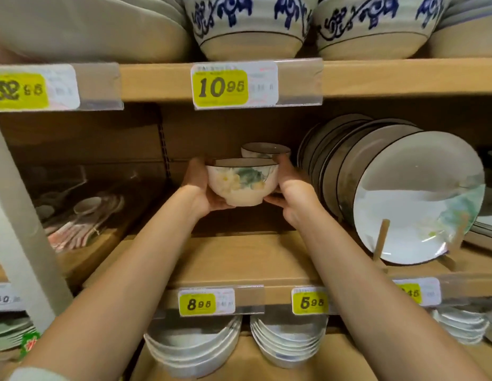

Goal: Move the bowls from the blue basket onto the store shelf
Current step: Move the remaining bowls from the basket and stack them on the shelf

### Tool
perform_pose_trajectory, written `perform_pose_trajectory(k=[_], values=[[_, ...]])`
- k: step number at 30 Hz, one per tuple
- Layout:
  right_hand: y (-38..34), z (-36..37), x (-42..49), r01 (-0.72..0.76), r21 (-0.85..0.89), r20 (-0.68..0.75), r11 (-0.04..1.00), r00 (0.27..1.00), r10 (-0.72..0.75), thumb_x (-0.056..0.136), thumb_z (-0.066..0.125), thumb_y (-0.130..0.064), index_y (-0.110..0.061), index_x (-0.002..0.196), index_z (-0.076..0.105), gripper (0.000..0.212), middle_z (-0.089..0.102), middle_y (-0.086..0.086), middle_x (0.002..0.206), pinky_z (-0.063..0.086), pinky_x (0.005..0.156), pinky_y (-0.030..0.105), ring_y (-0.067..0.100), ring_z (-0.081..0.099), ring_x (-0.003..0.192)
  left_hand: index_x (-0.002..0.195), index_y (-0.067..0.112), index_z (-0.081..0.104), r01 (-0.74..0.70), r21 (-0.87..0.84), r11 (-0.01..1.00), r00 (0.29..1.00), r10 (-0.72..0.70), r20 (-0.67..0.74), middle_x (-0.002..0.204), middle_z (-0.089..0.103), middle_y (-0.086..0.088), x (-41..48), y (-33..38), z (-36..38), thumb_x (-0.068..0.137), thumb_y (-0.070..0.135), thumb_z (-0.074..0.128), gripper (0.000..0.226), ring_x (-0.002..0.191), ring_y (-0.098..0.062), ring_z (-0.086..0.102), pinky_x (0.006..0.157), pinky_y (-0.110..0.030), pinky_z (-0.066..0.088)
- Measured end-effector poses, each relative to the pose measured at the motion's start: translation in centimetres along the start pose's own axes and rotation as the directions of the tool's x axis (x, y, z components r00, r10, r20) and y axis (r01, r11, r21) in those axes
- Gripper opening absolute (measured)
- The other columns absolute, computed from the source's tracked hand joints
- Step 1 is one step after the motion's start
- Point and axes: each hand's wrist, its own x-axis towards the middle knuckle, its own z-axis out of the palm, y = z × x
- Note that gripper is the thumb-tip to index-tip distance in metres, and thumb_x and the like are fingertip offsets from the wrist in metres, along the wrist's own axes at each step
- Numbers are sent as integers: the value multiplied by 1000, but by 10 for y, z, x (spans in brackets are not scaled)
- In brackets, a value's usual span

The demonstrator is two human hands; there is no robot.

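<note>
Wooden shelf (239, 257) with a rear bowl (265, 149), a row of upright plates (404, 199) at right.

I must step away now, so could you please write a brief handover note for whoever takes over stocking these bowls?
Hands: left hand and right hand both grip the floral bowl by its sides over the middle shelf, seemingly not yet set down.
Done: one matching bowl stands further back on that shelf.
To do: set this bowl down by it, clear of the upright plates. The blue basket is out of view, remaining count unknown.
</note>
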Motion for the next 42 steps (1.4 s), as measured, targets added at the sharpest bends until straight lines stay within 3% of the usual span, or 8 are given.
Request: perform_pose_trajectory(k=[5, 8, 11, 15, 19, 21, 30, 42], values=[[-24, 23, 24, 350, -15, -229, 937, 911, -344, 94, 50, -31, -19, 76, 59, 24, 65, 5, 82, 58, 75, 31, 22, 65, 77, 127, 18, 57, -132, -54, 990, 972, 140, 189, 127, 62, -14, 40, 20, 24, 95, 53, 32, 54, 116, -33, 59, 100, -53, 47], [-43, 36, 41, 494, -56, -335, 867, 809, -483, 96, 52, -27, -16, 82, 63, 21, 65, 1, 86, 44, 62, 10, 11, 60, 71, 122, 17, 60, -277, 41, 960, 951, 268, 153, 112, 68, -8, 52, 28, 43, 97, 47, 35, 46, 101, -23, 64, 89, -40, 52], [-55, 40, 69, 452, -210, -384, 867, 777, -498, 98, 49, -33, -1, 119, 62, 40, 63, 17, 122, 40, 80, 24, 31, 60, 108, 115, 13, 63, -324, 137, 936, 932, 290, 219, 98, 72, -4, 72, 37, 55, 101, 43, 28, 48, 86, -16, 67, 76, -27, 54], [-65, 41, 101, 418, -341, -343, 842, 778, -526, 101, 44, -36, 3, 125, 54, 48, 57, 20, 131, 40, 88, 31, 33, 54, 120, 85, 21, 64, -429, 249, 869, 897, 377, 230, 65, 70, 11, 96, 44, 66, 102, 38, 29, 43, 50, 1, 63, 40, -9, 42], [-63, 40, 124, 370, -399, -325, 839, 798, -507, 103, 40, -32, 2, 128, 53, 44, 55, 19, 134, 39, 88, 30, 33, 52, 122, 124, 15, 61, -454, 371, 810, 890, 397, 224, 124, 64, -11, 133, 43, 73, 100, 43, 28, 50, 108, -26, 62, 95, -39, 50], [-59, 39, 133, 345, -427, -341, 836, 795, -502, 104, 38, -31, 2, 128, 54, 44, 54, 21, 135, 40, 92, 32, 35, 51, 124, 130, 15, 57, -435, 412, 801, 901, 382, 207, 131, 59, -14, 152, 39, 77, 100, 43, 27, 51, 117, -31, 57, 102, -47, 45], [-46, 47, 162, 375, -428, -356, 822, 766, -535, 105, 28, -15, 9, 123, 54, 40, 53, 28, 131, 38, 98, 38, 39, 50, 123, 132, 3, 54, -391, 392, 833, 920, 366, 140, 134, 55, -20, 184, 28, 88, 105, 29, 21, 50, 122, -34, 52, 106, -44, 41], [-25, 51, 187, 264, -461, -324, 847, 839, -438, 105, 15, -39, -1, 138, 44, 59, 45, 20, 142, 33, 104, 38, 34, 43, 130, 125, 2, 58, -347, 400, 848, 935, 344, 82, 123, 61, -18, 211, 9, 91, 106, 28, 17, 52, 112, -33, 57, 92, -36, 46]])
